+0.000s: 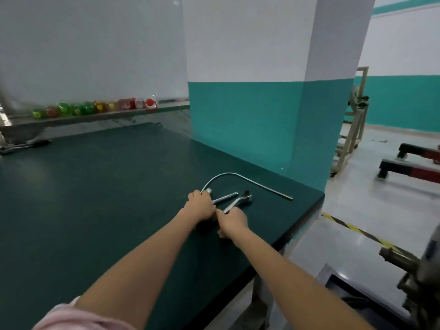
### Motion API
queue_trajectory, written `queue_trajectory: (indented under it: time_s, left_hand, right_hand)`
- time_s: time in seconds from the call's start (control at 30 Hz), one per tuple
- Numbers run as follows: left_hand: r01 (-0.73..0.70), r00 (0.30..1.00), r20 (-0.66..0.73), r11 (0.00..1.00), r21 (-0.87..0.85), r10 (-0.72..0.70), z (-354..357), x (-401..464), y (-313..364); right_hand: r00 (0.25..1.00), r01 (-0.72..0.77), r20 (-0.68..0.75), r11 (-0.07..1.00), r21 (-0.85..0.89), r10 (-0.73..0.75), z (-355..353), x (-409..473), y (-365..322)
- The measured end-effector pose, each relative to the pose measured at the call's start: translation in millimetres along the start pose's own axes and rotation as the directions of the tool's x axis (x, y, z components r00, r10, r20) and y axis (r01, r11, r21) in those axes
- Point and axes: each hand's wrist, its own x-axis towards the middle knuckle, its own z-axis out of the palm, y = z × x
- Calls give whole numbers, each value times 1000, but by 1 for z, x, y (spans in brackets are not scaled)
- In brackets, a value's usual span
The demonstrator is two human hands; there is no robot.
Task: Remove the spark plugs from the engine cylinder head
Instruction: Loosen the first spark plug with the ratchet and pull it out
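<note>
Right hand (232,220) nearest, fingers curled round the ratchet wrench (239,201) handle; its head points away. Left hand (200,207) just beside, touching it, closed over the near ends of the extension bar (225,197) and bendy pickup rod (240,177). Green bench (107,186) beneath. Engine unclear at lower right.

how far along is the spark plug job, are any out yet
No removed plugs show. Both hands are at the tools on the green bench: the left hand grips beside the flexible pickup tool and an extension bar, and the right hand holds the ratchet handle. The engine sits untouched at right, so all unscrewing remains.
</note>
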Motion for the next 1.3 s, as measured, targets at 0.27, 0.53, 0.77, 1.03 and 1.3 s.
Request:
queue_trajectory:
  time_s: [0.27,0.53,0.77,1.03,1.3]
  left_hand:
    - [-99,994,42,993,63,96,5,33,11]
    - [-140,986,-66,981,136,150,14,47,7]
    - [-136,972,-164,972,193,169,12,42,1]
    - [-158,983,-68,970,186,173,18,43,24]
    - [-79,996,45,989,123,74,15,46,42]
  right_hand:
    - [994,-103,-41,994,19,104,-5,44,5]
    - [995,-67,-55,959,277,85,-9,37,13]
    - [988,55,-151,927,370,2,-10,31,19]
    - [987,108,-151,934,340,-59,-9,28,19]
    - [938,298,-295,863,408,-184,-17,6,31]
